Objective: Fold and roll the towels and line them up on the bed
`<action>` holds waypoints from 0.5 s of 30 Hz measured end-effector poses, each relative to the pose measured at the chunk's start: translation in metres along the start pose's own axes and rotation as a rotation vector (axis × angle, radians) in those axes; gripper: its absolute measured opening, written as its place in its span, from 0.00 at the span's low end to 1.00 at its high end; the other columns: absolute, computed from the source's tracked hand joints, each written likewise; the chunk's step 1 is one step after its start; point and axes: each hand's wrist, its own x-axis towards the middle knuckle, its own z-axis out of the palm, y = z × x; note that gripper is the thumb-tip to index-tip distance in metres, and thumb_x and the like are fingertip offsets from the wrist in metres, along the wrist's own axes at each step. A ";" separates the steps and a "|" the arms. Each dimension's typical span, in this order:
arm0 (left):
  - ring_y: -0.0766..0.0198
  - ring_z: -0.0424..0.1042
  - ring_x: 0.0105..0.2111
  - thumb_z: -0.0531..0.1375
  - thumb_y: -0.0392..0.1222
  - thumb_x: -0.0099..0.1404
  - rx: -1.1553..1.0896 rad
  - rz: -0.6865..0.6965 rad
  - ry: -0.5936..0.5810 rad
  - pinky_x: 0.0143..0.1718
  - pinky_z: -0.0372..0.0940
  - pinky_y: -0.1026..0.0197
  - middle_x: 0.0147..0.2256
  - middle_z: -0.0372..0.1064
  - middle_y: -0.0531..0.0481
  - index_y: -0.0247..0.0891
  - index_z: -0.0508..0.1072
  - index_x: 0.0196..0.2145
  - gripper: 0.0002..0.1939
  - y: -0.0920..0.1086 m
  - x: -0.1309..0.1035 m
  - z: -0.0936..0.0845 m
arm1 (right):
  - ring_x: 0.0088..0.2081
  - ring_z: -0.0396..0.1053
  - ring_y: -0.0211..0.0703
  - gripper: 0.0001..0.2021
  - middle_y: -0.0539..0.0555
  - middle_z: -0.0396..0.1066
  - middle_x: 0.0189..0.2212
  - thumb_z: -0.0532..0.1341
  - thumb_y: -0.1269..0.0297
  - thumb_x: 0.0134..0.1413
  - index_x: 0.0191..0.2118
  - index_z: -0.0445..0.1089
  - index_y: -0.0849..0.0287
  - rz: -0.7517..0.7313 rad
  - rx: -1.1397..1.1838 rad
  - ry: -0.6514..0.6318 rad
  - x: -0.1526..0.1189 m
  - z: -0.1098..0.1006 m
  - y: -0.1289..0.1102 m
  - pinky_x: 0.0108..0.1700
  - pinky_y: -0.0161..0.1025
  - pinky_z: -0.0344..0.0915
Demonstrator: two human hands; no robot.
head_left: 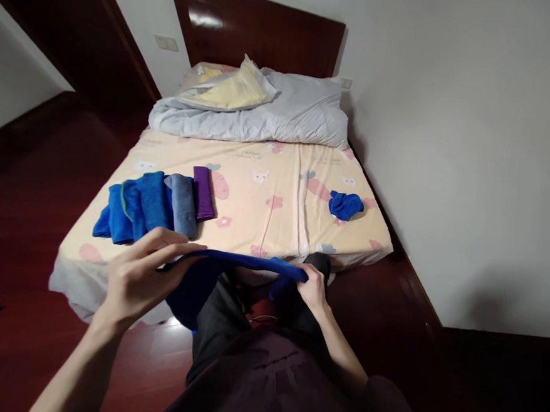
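Observation:
A blue cloth (243, 260) is stretched between my two hands, just above my lap and in front of the bed's near edge. My left hand (141, 272) pinches its left end, and a dark fold hangs down below. At the other end, my right hand (313, 288) grips the edge with closed fingers. Farther off to the left, several rolled or folded blue cloths (138, 206) lie side by side on the bed. Beside them are a grey rolled cloth (183, 206) and a purple folded cloth (203, 193). A crumpled blue cloth (345, 205) rests alone on the right.
The bed sheet (250, 220) has a carrot and cat pattern. A grey-white quilt (300, 110) and a yellow pillow (236, 90) lie by the dark wooden headboard (263, 26). A white wall (458, 150) stands close on the right. Dark red floor (24, 213) surrounds the bed.

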 end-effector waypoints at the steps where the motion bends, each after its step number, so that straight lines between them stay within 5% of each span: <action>1: 0.71 0.73 0.32 0.66 0.29 0.68 0.029 0.018 0.030 0.35 0.69 0.68 0.36 0.72 0.55 0.44 0.81 0.40 0.09 -0.003 0.002 -0.004 | 0.45 0.81 0.51 0.21 0.57 0.82 0.43 0.59 0.80 0.48 0.45 0.80 0.56 0.013 -0.012 0.004 -0.002 -0.003 0.009 0.52 0.45 0.75; 7: 0.71 0.71 0.28 0.71 0.31 0.63 0.146 0.056 0.108 0.31 0.67 0.66 0.33 0.73 0.57 0.48 0.83 0.36 0.10 -0.025 0.002 -0.020 | 0.43 0.79 0.50 0.15 0.56 0.81 0.40 0.62 0.77 0.50 0.42 0.79 0.57 0.090 -0.101 -0.145 -0.022 -0.035 0.038 0.48 0.42 0.74; 12: 0.70 0.72 0.29 0.71 0.31 0.62 0.154 0.023 0.163 0.33 0.68 0.65 0.34 0.73 0.56 0.44 0.83 0.34 0.08 -0.047 0.010 -0.026 | 0.37 0.78 0.45 0.05 0.52 0.79 0.36 0.68 0.66 0.56 0.39 0.78 0.56 0.136 -0.052 -0.346 -0.033 -0.071 0.022 0.41 0.37 0.71; 15: 0.68 0.72 0.30 0.70 0.34 0.63 0.144 -0.018 0.132 0.33 0.67 0.63 0.34 0.73 0.54 0.42 0.82 0.34 0.04 -0.060 0.016 -0.031 | 0.36 0.78 0.46 0.10 0.52 0.80 0.35 0.71 0.57 0.57 0.40 0.78 0.57 0.124 -0.006 -0.336 -0.031 -0.098 0.007 0.40 0.37 0.72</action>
